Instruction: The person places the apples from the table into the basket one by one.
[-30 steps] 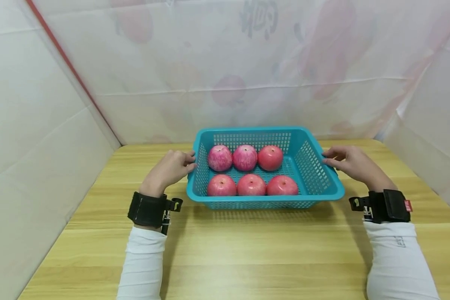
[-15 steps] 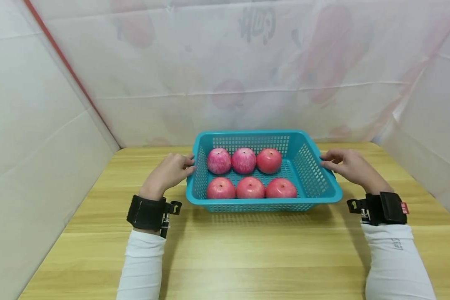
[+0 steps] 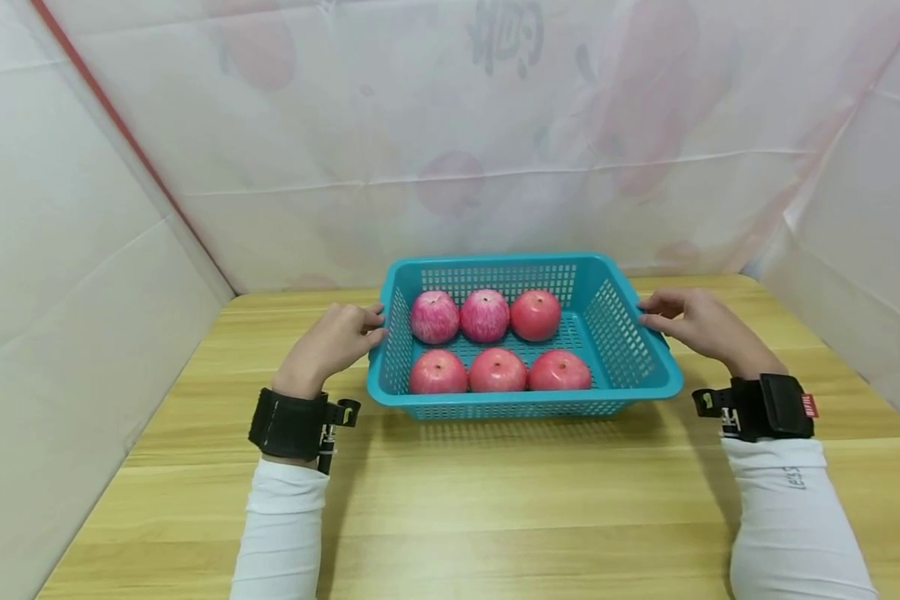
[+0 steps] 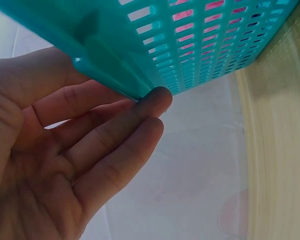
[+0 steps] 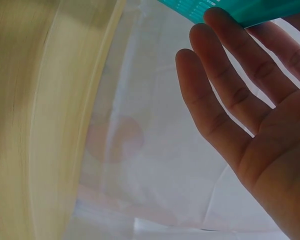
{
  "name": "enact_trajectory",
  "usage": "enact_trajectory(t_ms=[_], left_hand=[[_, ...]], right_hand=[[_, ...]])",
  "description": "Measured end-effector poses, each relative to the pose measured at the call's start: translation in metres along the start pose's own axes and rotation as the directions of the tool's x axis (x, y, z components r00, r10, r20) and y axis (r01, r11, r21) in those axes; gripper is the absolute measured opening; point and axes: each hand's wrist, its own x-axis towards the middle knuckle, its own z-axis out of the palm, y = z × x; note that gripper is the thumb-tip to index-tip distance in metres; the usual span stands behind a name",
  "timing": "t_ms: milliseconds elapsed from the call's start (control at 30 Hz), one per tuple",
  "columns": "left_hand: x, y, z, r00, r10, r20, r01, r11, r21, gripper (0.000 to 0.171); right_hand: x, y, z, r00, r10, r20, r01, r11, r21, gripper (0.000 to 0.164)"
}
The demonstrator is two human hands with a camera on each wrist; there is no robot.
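Note:
A turquoise plastic basket with slotted sides stands level in the middle of the head view. Inside it, several red apples sit in two rows, the back row with streaky pink apples and the front row with smoother red apples. My left hand grips the basket's left rim; in the left wrist view its fingers curl under the handle lip. At the opposite end, my right hand holds the right rim between thumb and fingers. The right wrist view shows those fingertips beneath the basket's edge.
The light wooden table extends in front of the basket and to both sides. A pale printed sheet hangs close behind the basket, with white sheeting along the left. Black straps with small cameras circle both wrists.

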Motion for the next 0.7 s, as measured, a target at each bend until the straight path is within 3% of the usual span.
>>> enact_trajectory(t_ms=[433, 567, 700], left_hand=[[-0.004, -0.003, -0.002, 1.000, -0.002, -0.007, 0.002, 1.000, 0.005, 0.026], [-0.003, -0.006, -0.003, 0.994, 0.032, -0.108, -0.024, 0.997, 0.071, 0.031], [-0.002, -0.007, -0.007, 0.971, 0.044, -0.234, 0.004, 0.980, 0.199, 0.050]], right_hand=[[0.003, -0.005, 0.004, 1.000, -0.021, -0.011, 0.021, 1.000, -0.009, 0.024], [0.003, -0.008, 0.004, 0.998, -0.032, -0.048, 0.028, 0.998, -0.063, 0.029], [0.004, -0.011, 0.002, 0.987, -0.050, -0.154, 0.037, 0.995, -0.088, 0.040]])
